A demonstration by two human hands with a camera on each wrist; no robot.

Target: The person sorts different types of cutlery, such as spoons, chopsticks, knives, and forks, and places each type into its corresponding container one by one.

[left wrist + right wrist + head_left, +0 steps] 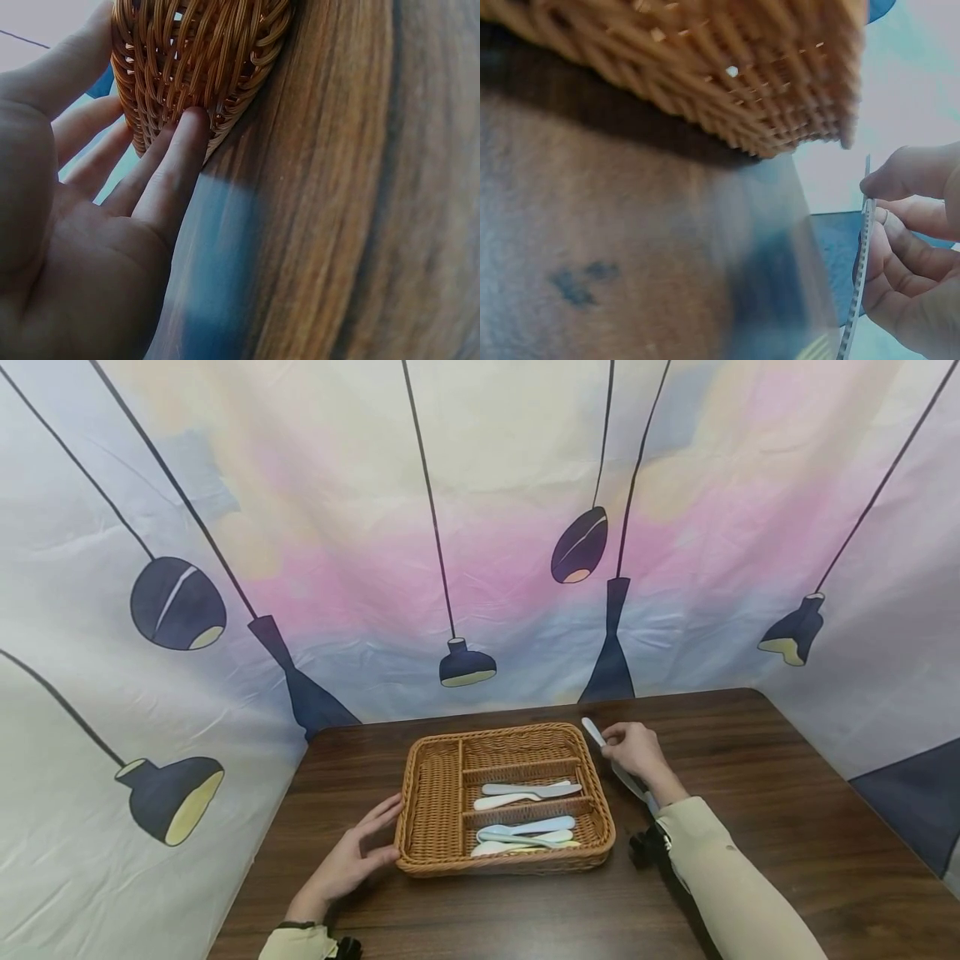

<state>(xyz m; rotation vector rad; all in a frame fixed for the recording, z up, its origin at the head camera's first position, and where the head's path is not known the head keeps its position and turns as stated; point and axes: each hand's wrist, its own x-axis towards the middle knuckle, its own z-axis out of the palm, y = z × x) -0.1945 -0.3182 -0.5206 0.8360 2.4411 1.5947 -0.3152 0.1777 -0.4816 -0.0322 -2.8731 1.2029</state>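
Observation:
A woven basket [435,789] with dividers sits on the table. My left hand [351,858] rests against its left side, fingers fairly straight; in the left wrist view the fingertips touch the wicker wall [176,64]. Beyond the basket's right side, my right hand [636,752] pinches a pale knife [592,732] between thumb and fingers. Its serrated edge [859,281] shows in the right wrist view. Inside the middle compartment lie a grey knife [517,790] and a white piece of cutlery [498,801]. Several pastel pieces, with a blue spoon [543,826] among them, fill the front compartment.
The dark wooden table [757,827] extends around the basket. Behind it hangs a cloth [360,510] printed with lamps. The basket's long left compartment and its back compartment [517,747] show bare wicker.

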